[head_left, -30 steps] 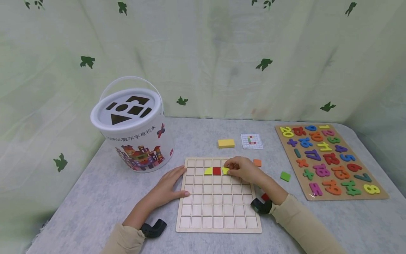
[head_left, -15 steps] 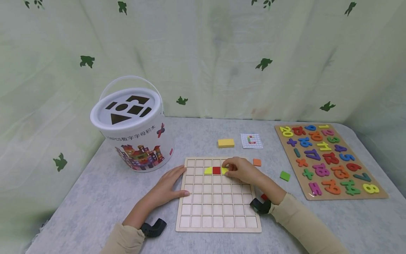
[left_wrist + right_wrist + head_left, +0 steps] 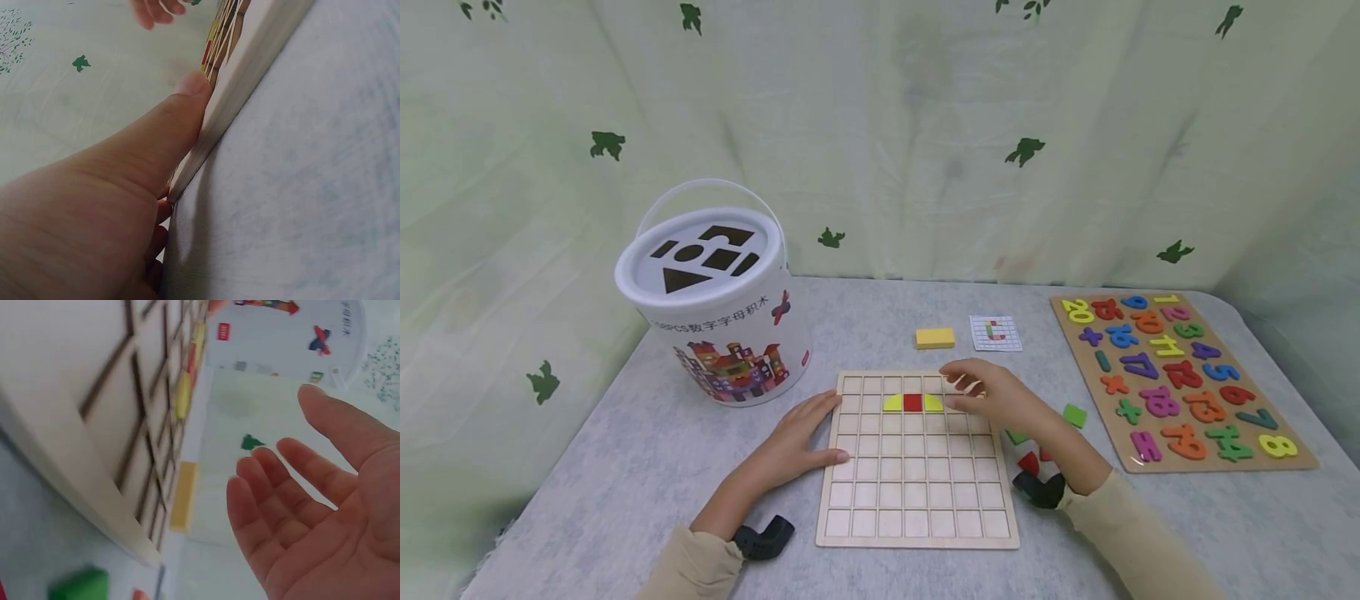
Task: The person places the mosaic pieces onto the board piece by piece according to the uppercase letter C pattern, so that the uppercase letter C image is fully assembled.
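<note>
A wooden grid board (image 3: 917, 500) lies on the table. In one of its upper rows sit a yellow piece with a curved corner (image 3: 892, 404), a red square (image 3: 912, 403) and a second yellow piece (image 3: 932, 404), side by side. My left hand (image 3: 793, 437) rests against the board's left edge, its thumb (image 3: 181, 103) touching the rim and the other fingers partly hidden behind it. Just right of the second yellow piece, my right hand (image 3: 992, 396) hovers over the board. Its fingers (image 3: 275, 506) are loosely bent, with nothing between them and the thumb.
Right of the board lie green pieces (image 3: 1074, 416) and red pieces (image 3: 1028, 462), partly behind the right forearm. A yellow block (image 3: 935, 338) and a pattern card (image 3: 996, 334) lie beyond it. A white bucket (image 3: 722, 308) stands back left, a number puzzle (image 3: 1112, 408) right.
My right hand has let go of the second yellow piece, which stays beside the red square, and has drawn slightly to the right with its fingers spread. The left hand has not moved.
</note>
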